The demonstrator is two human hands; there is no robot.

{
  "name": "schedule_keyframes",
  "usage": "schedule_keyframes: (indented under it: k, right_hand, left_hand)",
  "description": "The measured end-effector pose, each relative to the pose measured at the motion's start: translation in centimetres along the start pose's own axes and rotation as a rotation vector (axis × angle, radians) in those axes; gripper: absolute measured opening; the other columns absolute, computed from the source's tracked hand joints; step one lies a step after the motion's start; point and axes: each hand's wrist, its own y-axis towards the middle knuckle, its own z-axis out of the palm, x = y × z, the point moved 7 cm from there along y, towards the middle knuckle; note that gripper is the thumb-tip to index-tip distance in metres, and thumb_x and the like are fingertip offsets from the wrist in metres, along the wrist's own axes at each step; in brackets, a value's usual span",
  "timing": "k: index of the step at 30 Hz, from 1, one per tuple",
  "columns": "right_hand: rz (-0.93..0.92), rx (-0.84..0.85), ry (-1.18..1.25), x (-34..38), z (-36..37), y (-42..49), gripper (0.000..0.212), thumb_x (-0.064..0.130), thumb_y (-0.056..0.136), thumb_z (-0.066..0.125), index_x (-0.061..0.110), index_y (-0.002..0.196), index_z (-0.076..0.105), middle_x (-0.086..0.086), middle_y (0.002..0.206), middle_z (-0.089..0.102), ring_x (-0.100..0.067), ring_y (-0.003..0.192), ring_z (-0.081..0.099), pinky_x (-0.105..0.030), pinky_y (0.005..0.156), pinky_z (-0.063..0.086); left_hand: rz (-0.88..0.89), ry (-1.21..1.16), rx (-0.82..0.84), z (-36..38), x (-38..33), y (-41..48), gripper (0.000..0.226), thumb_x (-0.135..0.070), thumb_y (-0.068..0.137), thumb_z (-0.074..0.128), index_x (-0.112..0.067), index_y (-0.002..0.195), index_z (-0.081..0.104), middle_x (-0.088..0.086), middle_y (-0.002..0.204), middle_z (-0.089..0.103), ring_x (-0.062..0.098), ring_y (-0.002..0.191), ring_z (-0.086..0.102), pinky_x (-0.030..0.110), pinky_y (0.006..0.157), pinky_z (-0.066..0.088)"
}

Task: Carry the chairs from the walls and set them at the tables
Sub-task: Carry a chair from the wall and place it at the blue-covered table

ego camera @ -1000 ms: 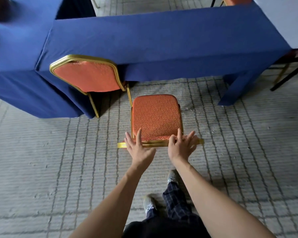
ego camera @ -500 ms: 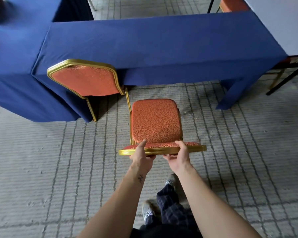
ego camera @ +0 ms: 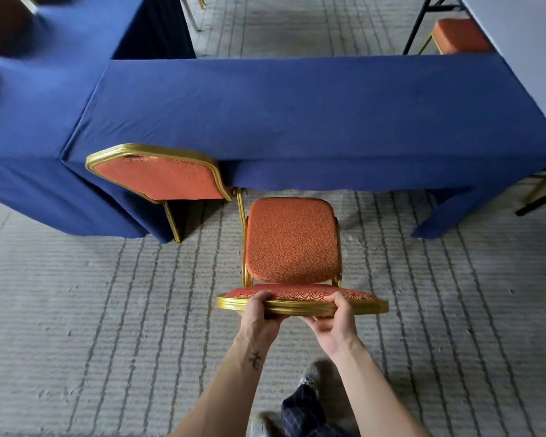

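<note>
An orange padded chair [ego camera: 292, 241] with a gold frame stands in front of me, its seat facing the blue-clothed table [ego camera: 297, 115]. My left hand [ego camera: 259, 313] and my right hand [ego camera: 334, 320] both grip the gold top rail of its backrest, fingers curled over the edge. The seat's front edge lies just short of the table's hanging cloth. A second orange chair [ego camera: 161, 181] is pushed under the same table to the left, only its backrest and legs showing.
Another blue-clothed table [ego camera: 38, 89] adjoins at the left. A white-topped table [ego camera: 524, 42] with black legs stands at the right, a third orange chair [ego camera: 457, 36] behind it. Grey ribbed carpet [ego camera: 76, 310] covers the floor. My feet are below the chair.
My hands went from resting open against the backrest to gripping its top rail. The chair and I have moved closer to the table.
</note>
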Motion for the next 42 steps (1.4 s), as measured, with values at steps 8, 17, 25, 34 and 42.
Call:
schedule_keyframes:
  k: [8,17,25,34,42]
  right_hand:
    - [0.018,0.023,-0.008,4.4,5.3,5.2,0.02,0.015,0.083,0.053,0.006,0.101,0.053,-0.024,0.103,0.06,-0.041,0.101,0.063,-0.063,0.095,0.052]
    - [0.051,0.044,-0.005,7.8,9.4,9.3,0.019,0.014,0.083,0.053,0.006,0.1,0.052,-0.023,0.1,0.062,-0.04,0.107,0.066,-0.063,0.093,0.053]
    - [0.044,0.081,0.022,11.7,14.2,13.0,0.009,0.011,0.083,0.051,0.01,0.091,0.049,-0.022,0.1,0.056,-0.039,0.104,0.061,-0.063,0.087,0.055]
    - [0.04,0.108,0.028,16.9,21.2,18.2,0.004,0.011,0.084,0.051,0.011,0.081,0.048,-0.018,0.095,0.056,-0.038,0.102,0.063,-0.062,0.094,0.053]
    - [0.035,0.154,0.019,20.3,26.8,21.7,0.004,0.011,0.084,0.053,0.01,0.086,0.05,-0.02,0.102,0.058,-0.038,0.105,0.064,-0.061,0.09,0.055]
  left_hand:
    - [0.086,0.062,-0.055,5.9,-5.0,4.0,0.008,-0.002,0.095,0.052,-0.002,0.088,0.056,0.019,0.085,0.062,0.035,0.083,0.061,0.062,0.088,0.05]
    - [0.118,0.064,-0.081,10.5,-8.5,7.5,0.006,-0.005,0.095,0.049,-0.006,0.091,0.054,0.019,0.09,0.061,0.036,0.096,0.06,0.063,0.104,0.044]
    - [0.117,0.076,-0.069,15.3,-12.7,10.4,0.007,-0.005,0.094,0.051,-0.008,0.087,0.054,0.018,0.088,0.059,0.035,0.092,0.061,0.06,0.093,0.05]
    - [0.13,0.008,-0.054,21.7,-19.1,14.6,0.03,-0.009,0.087,0.059,-0.006,0.116,0.053,0.026,0.119,0.063,0.042,0.112,0.062,0.071,0.091,0.048]
    - [0.149,-0.012,-0.018,26.7,-24.0,17.6,0.004,-0.008,0.093,0.054,-0.005,0.096,0.054,0.019,0.095,0.061,0.04,0.1,0.062,0.069,0.096,0.047]
